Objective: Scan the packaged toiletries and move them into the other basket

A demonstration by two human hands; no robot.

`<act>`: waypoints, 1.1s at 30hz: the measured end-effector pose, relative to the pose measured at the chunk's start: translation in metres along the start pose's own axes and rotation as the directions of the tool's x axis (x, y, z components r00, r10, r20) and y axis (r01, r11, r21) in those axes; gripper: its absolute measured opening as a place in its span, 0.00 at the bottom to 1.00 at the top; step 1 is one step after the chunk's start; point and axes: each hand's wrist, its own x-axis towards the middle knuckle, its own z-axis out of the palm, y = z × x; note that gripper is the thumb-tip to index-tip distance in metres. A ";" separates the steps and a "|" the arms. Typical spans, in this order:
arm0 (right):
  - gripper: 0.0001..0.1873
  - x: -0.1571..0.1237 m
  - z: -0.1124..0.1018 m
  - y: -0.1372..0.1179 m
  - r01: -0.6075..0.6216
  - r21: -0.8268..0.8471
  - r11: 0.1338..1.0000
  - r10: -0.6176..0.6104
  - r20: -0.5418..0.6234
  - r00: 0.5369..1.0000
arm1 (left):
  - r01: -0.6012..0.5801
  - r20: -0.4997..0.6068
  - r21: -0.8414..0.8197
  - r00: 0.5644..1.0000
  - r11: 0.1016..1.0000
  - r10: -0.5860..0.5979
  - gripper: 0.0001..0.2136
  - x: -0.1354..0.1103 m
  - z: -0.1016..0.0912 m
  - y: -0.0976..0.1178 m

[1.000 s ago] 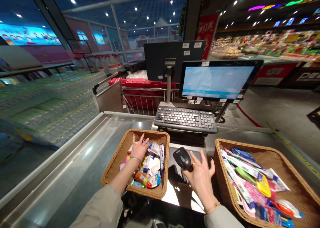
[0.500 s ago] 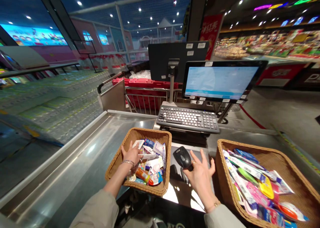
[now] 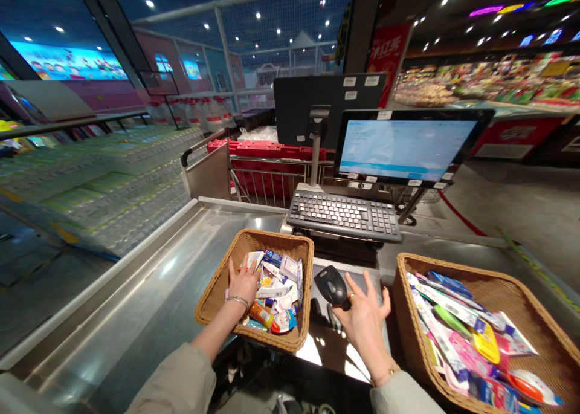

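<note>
My left hand (image 3: 244, 286) reaches into the smaller wicker basket (image 3: 209, 292), fingers spread over small packaged goods. Its fingertips are by a white packet (image 3: 254, 258); whether they touch it I cannot tell. Near the wrist lies an orange-brown bottle (image 3: 261, 312), beside a blue-and-red pack (image 3: 284, 321). On the right, my right hand (image 3: 364, 317) pinches a black barcode scanner (image 3: 330, 284) between thumb and index finger, the other fingers raised apart. The scanner's head points up and left, above the counter; the hand partly hides its lower end.
A larger wicker basket (image 3: 512, 272) at the right holds toothbrush packs (image 3: 441, 335) and other packets. Behind the scanner are a keyboard (image 3: 344, 213) and a lit monitor (image 3: 405, 145). The metal counter (image 3: 149, 287) runs left, with a shopping cart (image 3: 267, 178) beyond.
My left hand has shifted slightly within the small basket, and a long white pack there now lies more in view. The right hand with the scanner stays almost still.
</note>
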 end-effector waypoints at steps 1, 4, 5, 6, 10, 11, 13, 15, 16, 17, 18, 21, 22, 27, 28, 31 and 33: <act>0.07 0.000 -0.001 0.000 0.003 -0.002 1.000 -0.003 0.002 1.000 | -0.032 -0.026 -0.010 0.999 0.999 0.031 0.07 0.000 0.001 0.000; 0.08 0.000 -0.002 -0.002 0.000 -0.004 1.000 0.000 0.007 1.000 | -0.140 -0.046 -0.035 0.989 0.990 0.138 0.06 -0.003 0.004 0.002; 0.08 0.000 -0.003 -0.003 -0.006 -0.003 1.000 0.006 0.008 1.000 | -0.177 -0.032 -0.032 0.984 0.984 0.176 0.06 -0.004 0.005 0.004; 0.07 0.000 -0.003 -0.004 -0.014 -0.001 1.000 0.014 0.009 1.000 | -0.210 -0.014 -0.025 0.978 0.977 0.210 0.06 -0.005 0.006 0.005; 0.06 -0.001 -0.003 -0.004 -0.018 0.001 1.000 0.018 0.025 1.000 | -0.284 0.054 0.009 0.958 0.959 0.283 0.06 -0.006 0.012 0.010; 0.07 -0.001 -0.002 -0.004 -0.012 -0.001 1.000 0.012 0.026 1.000 | -0.293 0.063 0.015 0.955 0.956 0.291 0.07 -0.005 0.013 0.010; 0.07 -0.002 -0.001 -0.004 -0.006 -0.001 1.000 0.006 0.026 1.000 | -0.306 0.079 0.027 0.950 0.952 0.303 0.09 -0.003 0.015 0.011; 0.07 -0.002 -0.001 -0.004 -0.015 0.007 1.000 0.015 0.022 1.000 | -0.318 0.094 0.041 0.945 0.947 0.313 0.11 0.000 0.017 0.012; 0.06 -0.002 -0.001 -0.004 -0.023 0.013 1.000 0.023 0.020 1.000 | -0.324 0.102 0.048 0.943 0.945 0.318 0.11 0.001 0.018 0.012; 0.06 -0.002 -0.001 -0.004 -0.030 0.019 0.999 0.030 0.017 0.999 | -0.329 0.108 0.055 0.941 0.943 0.322 0.12 0.003 0.019 0.013; 0.06 -0.002 -0.001 -0.005 -0.037 0.024 0.999 0.036 0.015 0.999 | -0.333 0.115 0.060 0.939 0.941 0.325 0.12 0.004 0.020 0.013; 0.05 -0.001 -0.001 -0.005 -0.045 0.023 0.999 0.045 0.009 0.999 | -0.338 0.126 0.068 0.936 0.939 0.328 0.13 0.006 0.023 0.014; 0.05 -0.001 -0.001 -0.005 -0.045 0.021 0.999 0.045 0.009 0.999 | -0.340 0.125 0.067 0.935 0.938 0.330 0.13 0.007 0.023 0.015; 0.05 0.000 0.000 -0.004 -0.039 0.015 0.999 0.039 0.003 0.999 | -0.348 0.121 0.036 0.932 0.937 0.342 0.16 0.008 0.024 0.016; 0.06 0.000 0.000 -0.004 -0.037 0.014 0.999 0.037 -0.003 0.999 | -0.343 0.124 0.026 0.933 0.939 0.338 0.16 0.007 0.023 0.017; 0.06 0.001 0.001 -0.003 -0.030 0.014 0.999 0.030 -0.012 0.999 | -0.321 0.123 0.000 0.940 0.947 0.319 0.15 0.006 0.018 0.016; 0.06 0.001 0.001 -0.002 -0.029 0.016 0.999 0.029 -0.012 1.000 | -0.307 0.117 -0.008 0.945 0.952 0.306 0.13 0.005 0.012 0.015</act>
